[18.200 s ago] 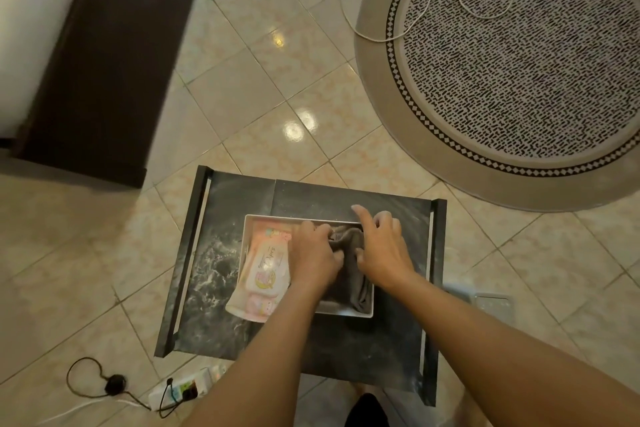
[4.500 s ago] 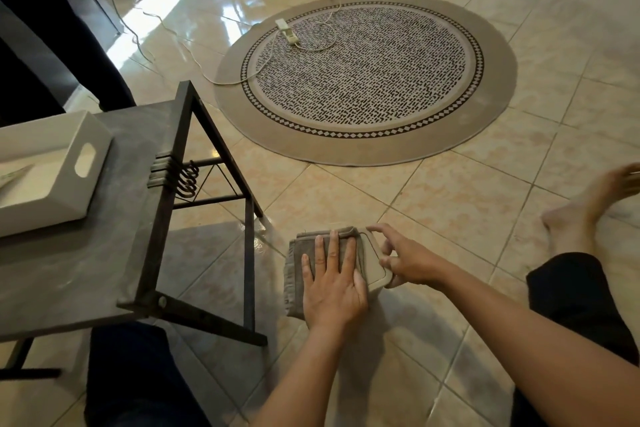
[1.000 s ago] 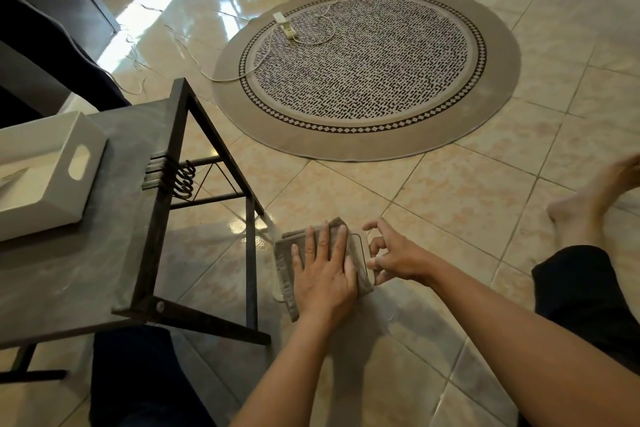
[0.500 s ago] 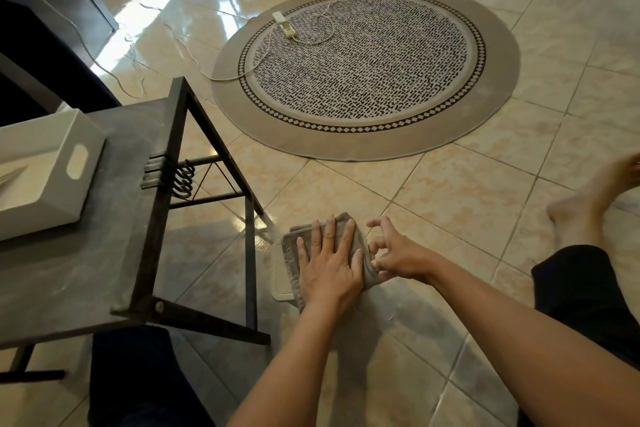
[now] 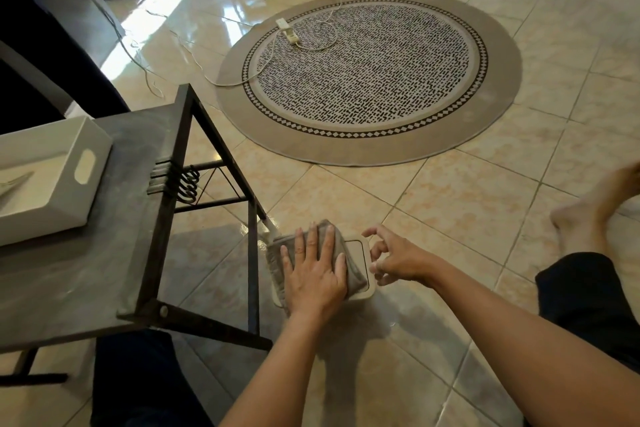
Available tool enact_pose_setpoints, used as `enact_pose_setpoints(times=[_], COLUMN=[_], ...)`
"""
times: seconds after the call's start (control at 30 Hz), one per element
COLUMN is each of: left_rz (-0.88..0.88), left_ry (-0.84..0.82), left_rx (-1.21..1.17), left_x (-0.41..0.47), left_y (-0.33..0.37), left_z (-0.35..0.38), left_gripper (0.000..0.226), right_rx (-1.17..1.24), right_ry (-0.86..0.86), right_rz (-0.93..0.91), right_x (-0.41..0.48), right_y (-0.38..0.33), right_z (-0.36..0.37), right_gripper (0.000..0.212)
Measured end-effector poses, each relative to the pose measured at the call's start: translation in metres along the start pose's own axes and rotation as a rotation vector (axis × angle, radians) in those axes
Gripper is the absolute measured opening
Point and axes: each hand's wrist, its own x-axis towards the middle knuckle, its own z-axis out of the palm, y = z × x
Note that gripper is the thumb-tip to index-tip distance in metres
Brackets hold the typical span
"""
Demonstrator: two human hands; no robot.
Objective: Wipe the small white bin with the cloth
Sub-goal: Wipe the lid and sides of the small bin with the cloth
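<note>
The small white bin stands on the floor tiles beside the table leg; only its rounded right rim and part of its top show. A folded grey cloth covers the remainder of its top. My left hand lies flat on the cloth with fingers spread, pressing it onto the bin. My right hand is at the bin's right side, its curled fingertips against the rim.
A dark low table with a metal frame stands at the left and carries a larger white box with a handle slot. A round patterned rug with a power strip and cord lies ahead. My legs and a bare foot are at the right.
My left hand has slid the cloth leftward across the bin's top, uncovering the right part of the top. My right hand has stayed at the bin's right edge.
</note>
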Motion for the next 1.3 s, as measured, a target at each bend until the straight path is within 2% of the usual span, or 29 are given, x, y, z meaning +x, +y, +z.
enact_pose_setpoints(times=[0.2, 0.27, 0.37, 0.47, 0.63, 0.9, 1.03, 1.13, 1.2, 1.27, 1.3], left_rz=[0.188, 0.121, -0.078, -0.155, -0.141, -0.184, -0.205, -0.159, -0.086, -0.010, 0.021], left_ry=[-0.013, -0.002, 0.072, 0.113, 0.199, 0.189, 0.191, 0.185, 0.138, 0.086, 0.063], left_rx=[0.069, 0.061, 0.046, 0.027, -0.025, -0.103, -0.113, -0.103, -0.111, -0.119, -0.111], left_x=[0.000, 0.002, -0.004, -0.020, -0.041, -0.024, -0.024, -0.023, -0.023, -0.023, -0.024], left_y=[0.002, -0.009, -0.026, -0.026, -0.005, 0.033, 0.037, 0.034, 0.028, 0.022, 0.019], left_z=[0.000, 0.001, 0.000, 0.003, 0.019, 0.025, 0.027, 0.025, 0.021, 0.015, 0.012], left_gripper=[0.062, 0.061, 0.061, 0.062, 0.063, 0.066, 0.065, 0.064, 0.063, 0.063, 0.063], right_rx=[-0.063, -0.061, -0.033, -0.010, 0.022, 0.183, 0.095, 0.117, 0.138, -0.039, -0.140], right_ry=[0.042, 0.057, 0.092, 0.110, 0.139, 0.294, 0.379, 0.355, 0.308, 0.354, 0.372], right_rz=[-0.005, 0.000, 0.015, 0.020, 0.029, 0.033, 0.039, 0.089, 0.123, 0.104, 0.082], right_x=[0.009, 0.009, 0.007, 0.006, 0.003, -0.008, -0.011, -0.019, -0.022, -0.014, -0.010], right_y=[-0.011, -0.010, -0.006, -0.006, -0.006, 0.010, 0.012, 0.014, 0.009, 0.001, -0.006], right_z=[0.000, 0.001, 0.002, 0.004, 0.008, 0.020, 0.030, 0.031, 0.021, 0.004, -0.003], right_gripper=[0.043, 0.042, 0.042, 0.044, 0.043, 0.043, 0.042, 0.040, 0.032, 0.017, 0.017])
